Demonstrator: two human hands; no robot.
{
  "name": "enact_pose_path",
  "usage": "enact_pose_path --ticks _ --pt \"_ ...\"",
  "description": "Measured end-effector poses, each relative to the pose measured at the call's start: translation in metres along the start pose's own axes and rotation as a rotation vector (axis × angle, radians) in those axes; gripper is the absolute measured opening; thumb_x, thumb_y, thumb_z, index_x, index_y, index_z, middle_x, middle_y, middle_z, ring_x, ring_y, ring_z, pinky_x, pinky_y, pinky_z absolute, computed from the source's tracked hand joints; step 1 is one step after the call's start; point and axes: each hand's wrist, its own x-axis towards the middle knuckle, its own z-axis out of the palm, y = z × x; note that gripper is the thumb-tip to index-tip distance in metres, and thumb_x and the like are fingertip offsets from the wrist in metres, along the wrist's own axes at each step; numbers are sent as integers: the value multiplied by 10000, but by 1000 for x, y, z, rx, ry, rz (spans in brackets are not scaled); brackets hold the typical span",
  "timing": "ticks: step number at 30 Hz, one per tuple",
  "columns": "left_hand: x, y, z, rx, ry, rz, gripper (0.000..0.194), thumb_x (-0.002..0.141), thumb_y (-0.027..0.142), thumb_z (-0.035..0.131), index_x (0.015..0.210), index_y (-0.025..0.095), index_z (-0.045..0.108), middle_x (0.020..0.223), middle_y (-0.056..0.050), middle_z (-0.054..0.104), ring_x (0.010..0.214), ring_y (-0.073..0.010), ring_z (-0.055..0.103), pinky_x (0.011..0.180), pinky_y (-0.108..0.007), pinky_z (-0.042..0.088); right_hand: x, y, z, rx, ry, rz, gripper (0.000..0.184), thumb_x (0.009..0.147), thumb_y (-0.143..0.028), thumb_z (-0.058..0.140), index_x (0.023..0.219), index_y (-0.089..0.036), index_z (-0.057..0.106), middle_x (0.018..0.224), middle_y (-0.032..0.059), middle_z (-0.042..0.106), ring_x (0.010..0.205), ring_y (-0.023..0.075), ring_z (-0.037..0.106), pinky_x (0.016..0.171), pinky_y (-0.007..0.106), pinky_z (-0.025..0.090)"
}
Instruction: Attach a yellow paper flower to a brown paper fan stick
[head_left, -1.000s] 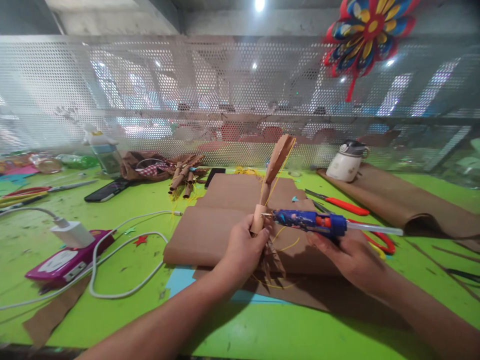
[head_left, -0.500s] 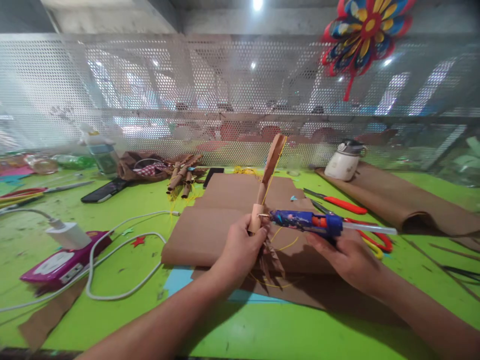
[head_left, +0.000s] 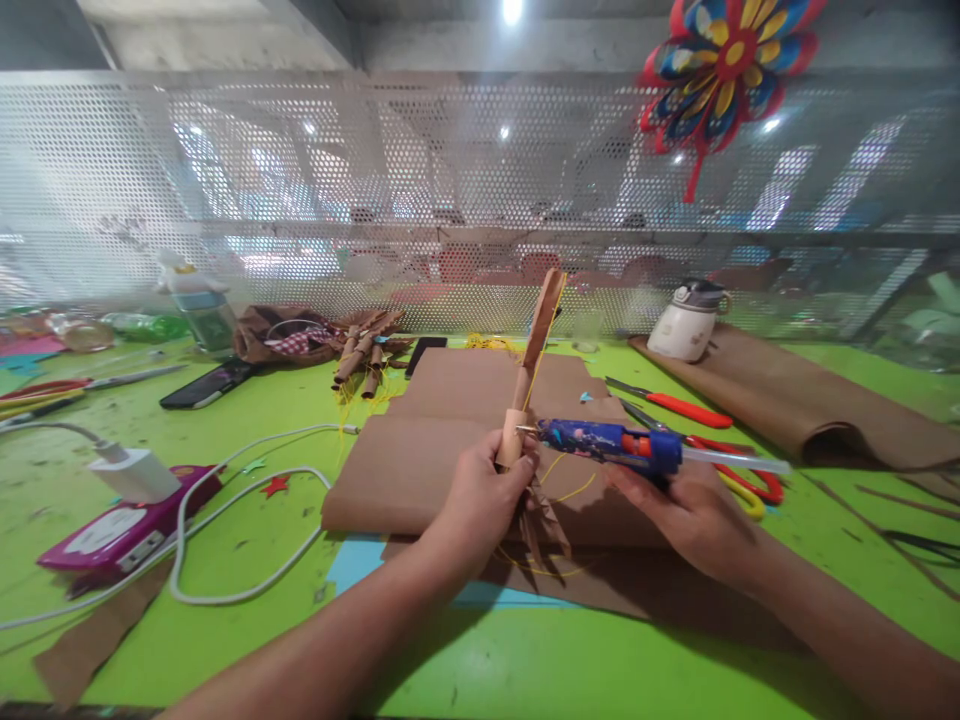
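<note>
My left hand [head_left: 480,500] is closed round a rolled brown-paper piece [head_left: 529,370] that stands upright, with a leaf-shaped top, yellow thread along it and cut fringes hanging below my fingers. A blue and orange glue gun [head_left: 611,442] lies sideways in my right hand [head_left: 686,510], which grips it. Its metal nozzle touches the roll just above my left thumb. A clear glue stick [head_left: 739,461] sticks out of the gun's back to the right. Both hands hover above folded brown paper sheets [head_left: 405,460] on the green table [head_left: 247,520].
Left lie a pink device [head_left: 112,530] with a white charger and cable [head_left: 225,520], a black phone [head_left: 202,383], and several finished paper rolls [head_left: 364,360]. Right are red-handled scissors [head_left: 739,480], an orange-handled knife [head_left: 675,405], a white jug [head_left: 684,322] and a brown paper roll [head_left: 817,410]. A perforated metal screen backs the table.
Hands and glue gun keep their pose with the nozzle at the roll. The paper piece has turned a little, so its leaf top looks narrower. The view has shifted slightly.
</note>
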Motion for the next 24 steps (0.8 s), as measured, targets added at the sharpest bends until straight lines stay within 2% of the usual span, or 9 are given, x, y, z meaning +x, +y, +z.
enact_pose_path --ticks 8,15,24 --pt "0 -3 -2 -17 -16 -14 155 723 248 612 788 160 502 509 61 487 388 -66 471 402 -169 388 -5 2 0 -33 -42 5 272 866 -380 417 881 -223 639 824 37 692 737 229 644 652 315 519" --pt "-1 -3 -2 -29 -33 -41 171 724 261 619 791 159 498 505 55 496 390 -69 466 404 -179 417 -8 8 5 -94 -75 81 314 867 -414 406 964 -225 637 870 57 697 793 269 644 643 346 520" --pt "-2 -1 -3 -144 -69 -65 185 705 250 632 789 150 500 518 47 497 397 -59 453 416 -175 422 -3 1 0 -21 -88 16 302 878 -381 393 921 -216 642 887 34 695 825 230 646 739 311 522"
